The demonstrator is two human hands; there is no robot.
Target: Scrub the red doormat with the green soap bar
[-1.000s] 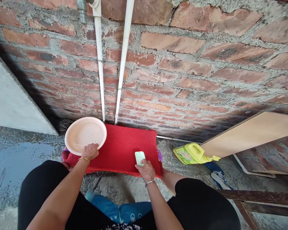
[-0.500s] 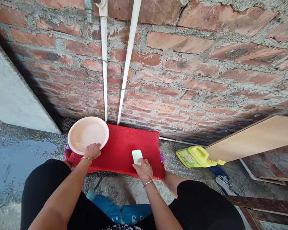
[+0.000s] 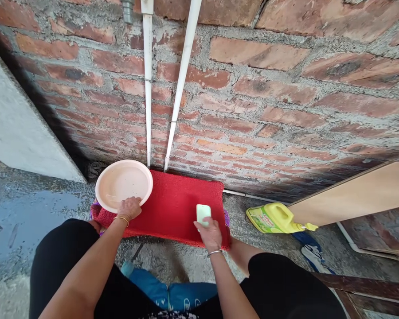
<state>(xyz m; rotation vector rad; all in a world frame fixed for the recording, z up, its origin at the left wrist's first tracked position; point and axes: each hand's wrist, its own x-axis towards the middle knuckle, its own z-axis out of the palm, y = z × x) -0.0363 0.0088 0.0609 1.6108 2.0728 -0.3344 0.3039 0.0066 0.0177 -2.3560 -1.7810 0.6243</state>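
A red mat (image 3: 173, 199) with rough, looped edges lies spread in front of me, with bits of purple showing under its ends. On its left end stands a pale pink basin (image 3: 123, 179), which looks to have a little clear water in it. My left hand (image 3: 129, 208) is closed over the near right rim of the basin. Near the right end of the mat, my right hand (image 3: 210, 231) grips a pale green scrub brush (image 3: 203, 212) and presses it on the mat; the brush's underside is hidden.
A yellow detergent jug (image 3: 271, 218) lies on the wet concrete floor at right, near a leaning board (image 3: 355, 192). White pipes (image 3: 148, 88) run down the brick wall behind the mat. A grey slab (image 3: 29, 119) leans at left. Blue cloth (image 3: 173, 292) shows between my legs.
My right hand has slid the scrub brush to the right across the mat. My left hand stays on the basin's rim. The view has shifted slightly.
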